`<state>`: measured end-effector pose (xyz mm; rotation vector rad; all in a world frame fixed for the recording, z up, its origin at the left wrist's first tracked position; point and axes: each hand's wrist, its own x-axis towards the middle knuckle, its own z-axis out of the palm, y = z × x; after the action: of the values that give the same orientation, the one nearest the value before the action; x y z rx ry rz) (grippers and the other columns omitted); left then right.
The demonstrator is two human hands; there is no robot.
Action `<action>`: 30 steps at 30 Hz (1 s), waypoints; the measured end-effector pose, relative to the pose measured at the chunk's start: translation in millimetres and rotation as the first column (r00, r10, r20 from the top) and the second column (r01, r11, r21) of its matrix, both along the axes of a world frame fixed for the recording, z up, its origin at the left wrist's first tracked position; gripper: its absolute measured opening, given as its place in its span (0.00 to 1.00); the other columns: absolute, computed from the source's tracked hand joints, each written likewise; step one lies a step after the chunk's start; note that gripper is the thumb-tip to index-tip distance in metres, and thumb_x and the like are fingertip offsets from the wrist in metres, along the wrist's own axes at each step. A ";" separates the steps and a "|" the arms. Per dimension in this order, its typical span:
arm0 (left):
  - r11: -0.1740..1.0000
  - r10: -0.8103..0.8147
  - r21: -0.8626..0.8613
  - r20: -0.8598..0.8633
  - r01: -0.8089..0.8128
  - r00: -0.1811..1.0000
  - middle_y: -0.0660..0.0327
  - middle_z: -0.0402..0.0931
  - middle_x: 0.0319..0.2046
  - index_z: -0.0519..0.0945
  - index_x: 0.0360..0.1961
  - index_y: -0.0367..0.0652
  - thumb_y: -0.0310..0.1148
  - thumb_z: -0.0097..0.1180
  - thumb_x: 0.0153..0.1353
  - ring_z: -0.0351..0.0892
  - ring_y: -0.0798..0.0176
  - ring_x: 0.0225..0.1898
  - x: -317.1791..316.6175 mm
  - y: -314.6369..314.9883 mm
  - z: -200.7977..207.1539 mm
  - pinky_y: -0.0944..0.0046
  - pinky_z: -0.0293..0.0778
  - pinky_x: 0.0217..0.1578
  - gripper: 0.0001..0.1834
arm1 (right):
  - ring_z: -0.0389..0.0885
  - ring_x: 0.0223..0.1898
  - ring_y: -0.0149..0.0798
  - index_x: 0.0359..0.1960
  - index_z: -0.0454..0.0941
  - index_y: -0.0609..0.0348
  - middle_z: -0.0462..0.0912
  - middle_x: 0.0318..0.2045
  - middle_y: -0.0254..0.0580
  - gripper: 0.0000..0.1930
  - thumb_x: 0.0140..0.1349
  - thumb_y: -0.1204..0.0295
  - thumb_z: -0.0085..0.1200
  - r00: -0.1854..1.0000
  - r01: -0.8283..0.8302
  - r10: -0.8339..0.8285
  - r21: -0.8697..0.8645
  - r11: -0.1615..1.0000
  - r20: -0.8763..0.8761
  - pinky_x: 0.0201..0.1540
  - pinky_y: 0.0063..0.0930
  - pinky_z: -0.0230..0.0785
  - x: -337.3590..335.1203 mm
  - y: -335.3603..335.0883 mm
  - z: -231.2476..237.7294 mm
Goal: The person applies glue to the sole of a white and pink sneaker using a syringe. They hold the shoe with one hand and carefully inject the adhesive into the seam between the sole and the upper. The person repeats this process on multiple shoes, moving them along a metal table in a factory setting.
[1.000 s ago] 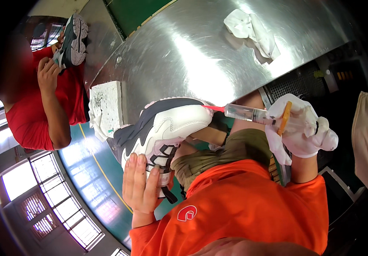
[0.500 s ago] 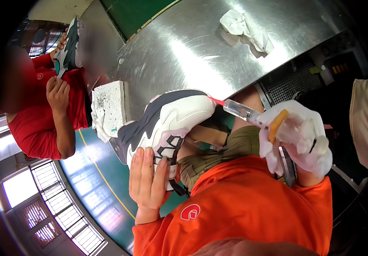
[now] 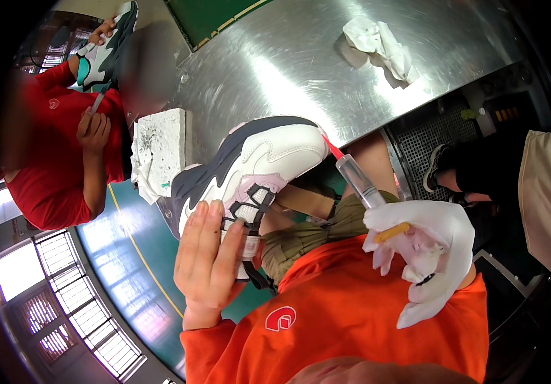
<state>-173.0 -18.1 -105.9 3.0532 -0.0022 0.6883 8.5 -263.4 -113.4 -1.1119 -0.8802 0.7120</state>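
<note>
A white sneaker (image 3: 282, 150) with dark navy sole trim and a pale pink lace area is held tilted in front of me, toe toward the right. My bare left hand (image 3: 206, 262) grips it near the collar, fingers across its side and the thumb hidden. In a white glove, my right hand (image 3: 445, 240) is closed around a clear syringe (image 3: 357, 182). The syringe's thin red tip touches, or nearly touches, the edge at the shoe's toe. A yellow-orange stick-like piece (image 3: 392, 232) lies across the gloved fingers; its kind I cannot make out.
A metal table (image 3: 237, 83) spans the far side, bearing a crumpled white cloth (image 3: 381, 48). Left of the shoe is a stained white block (image 3: 160, 147). At far left, a co-worker in a red shirt (image 3: 64, 153) holds another sneaker (image 3: 110, 48) and a slim tool.
My right hand has turned and lowered, so the syringe stands steeper against the toe. The sneaker and my left hand have shifted slightly up and left. The co-worker's sneaker has risen.
</note>
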 end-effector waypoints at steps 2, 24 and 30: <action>1.000 0.013 -0.019 -0.020 -0.013 1.000 0.45 0.80 0.50 0.82 0.44 0.39 0.24 0.67 0.54 0.82 0.44 0.51 4.4 1.0 7.0 0.51 0.79 0.52 0.15 | 0.78 0.24 0.27 0.54 0.74 0.73 0.84 0.32 0.42 0.43 0.33 0.68 0.80 0.999 0.013 -0.009 -0.073 0.997 0.051 0.31 0.18 0.74 1.5 -0.8 3.9; 0.933 -0.079 -0.360 -0.243 -0.015 0.967 0.46 0.83 0.41 0.81 0.43 0.31 0.32 0.74 0.37 0.84 0.45 0.49 65.1 63.3 43.4 0.58 0.77 0.48 0.28 | 0.73 0.20 0.35 0.58 0.72 0.66 0.77 0.36 0.43 0.42 0.38 0.62 0.76 0.927 -0.095 0.005 0.223 0.970 0.376 0.22 0.26 0.65 29.5 31.6 -103.9; 0.882 -0.092 -0.464 -0.334 -0.079 0.938 0.45 0.83 0.41 0.80 0.44 0.30 0.30 0.74 0.36 0.83 0.44 0.52 80.2 79.0 46.8 0.58 0.76 0.50 0.29 | 0.74 0.23 0.44 0.53 0.74 0.64 0.77 0.41 0.47 0.39 0.40 0.56 0.74 0.916 -0.081 -0.035 0.269 0.960 0.399 0.26 0.32 0.69 30.4 41.0 -136.0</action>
<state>-92.8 60.9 -59.1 2.6449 0.1379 0.1046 38.9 -222.3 -249.4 -1.0050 -1.3039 0.3611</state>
